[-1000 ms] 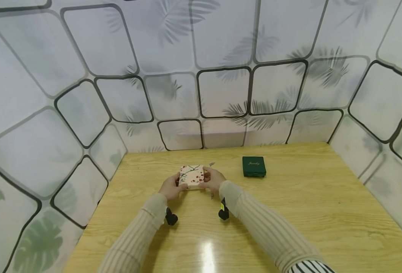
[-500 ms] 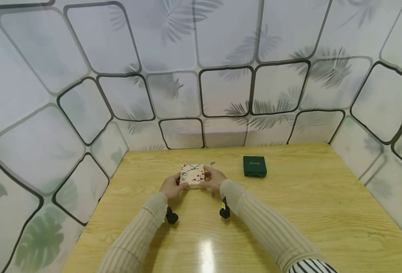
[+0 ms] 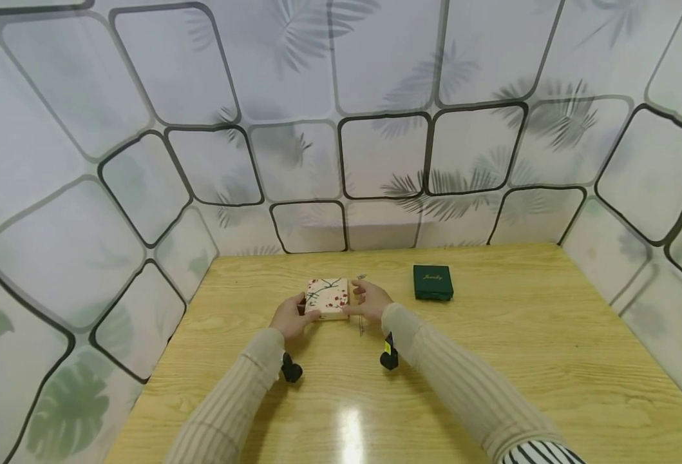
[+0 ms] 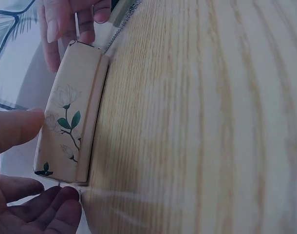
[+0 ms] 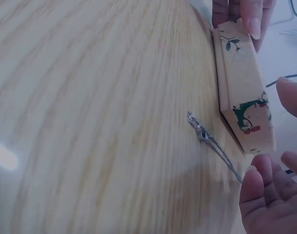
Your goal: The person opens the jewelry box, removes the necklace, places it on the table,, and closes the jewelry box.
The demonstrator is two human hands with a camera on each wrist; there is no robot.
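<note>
The patterned box [image 3: 327,298] is set flat on the counter [image 3: 491,361], toward its far left corner and a little in from the far edge. Half a second ago, the box's right side was held by the right hand [image 3: 371,303]; now that hand has been drawn slightly toward the counter's right edge, and its fingers are spread, with a gap to be seen at the box's right end in the right wrist view. Whether the near right corner is still touched by the thumb cannot be told. The left end is still clamped between the thumb and fingers of the left hand [image 3: 290,317]. The box has hardly been shifted, so it is judged that its placing has been finished on the right side and that it is steadied from the left alone.

Under the right hand, just beside the box, a silver chain [image 5: 202,134] is laid on the counter, running toward the far edge.

Nearer the far edge, to the right, a dark green box [image 3: 433,282] is seen; gold script is printed on its lid, perhaps "Jewelry", too small to be certain. On the patterned box, only branches and blossoms are made out, no lettering.
</note>
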